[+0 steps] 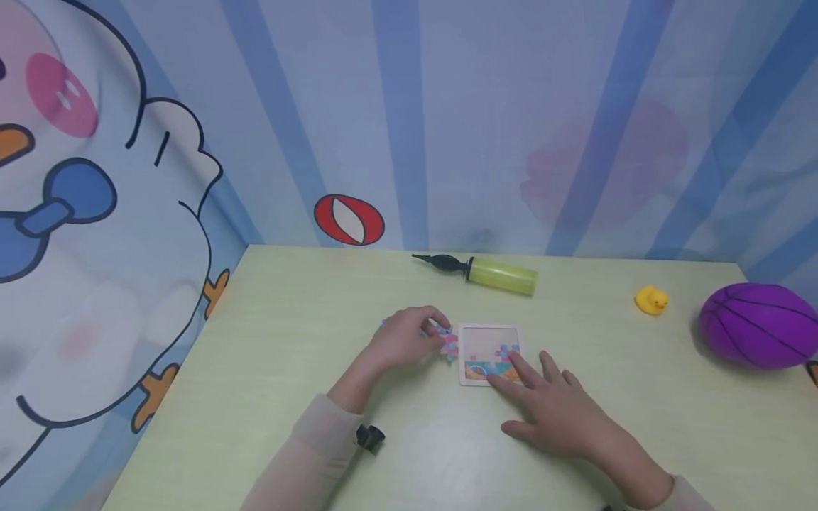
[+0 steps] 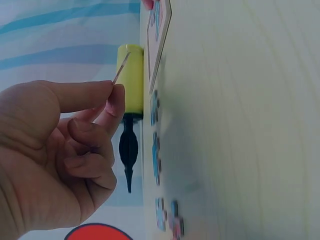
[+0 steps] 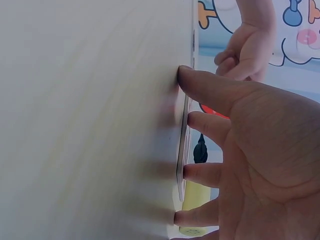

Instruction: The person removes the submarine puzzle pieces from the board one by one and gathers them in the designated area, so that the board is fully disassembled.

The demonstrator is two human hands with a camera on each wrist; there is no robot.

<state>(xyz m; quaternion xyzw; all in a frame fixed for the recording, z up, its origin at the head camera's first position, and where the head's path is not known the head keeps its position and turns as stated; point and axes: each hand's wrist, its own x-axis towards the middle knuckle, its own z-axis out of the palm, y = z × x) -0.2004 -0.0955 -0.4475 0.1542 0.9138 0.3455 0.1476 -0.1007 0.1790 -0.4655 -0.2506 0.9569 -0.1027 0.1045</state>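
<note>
My left hand [image 1: 409, 339] pinches a thin jigsaw piece [image 2: 121, 67] between thumb and forefinger, seen edge-on in the left wrist view and raised off the table. Just right of it lies a square puzzle tray [image 1: 459, 355] with a pale rim. Joined blue, orange and pink pieces [image 1: 492, 370] fill its lower part and reach up the right side. With fingers spread, my right hand [image 1: 559, 417] rests its fingertips on the tray's lower right part. Several loose jigsaw pieces [image 2: 156, 159] lie on the table by the left hand, mostly hidden by it in the head view.
A yellow hand pump [image 1: 501, 277] with a black nozzle lies behind the tray. Towards the right stand a yellow rubber duck [image 1: 652, 300] and a purple ball [image 1: 760, 326]. A striped cartoon curtain [image 1: 479, 128] hangs along the table's back edge.
</note>
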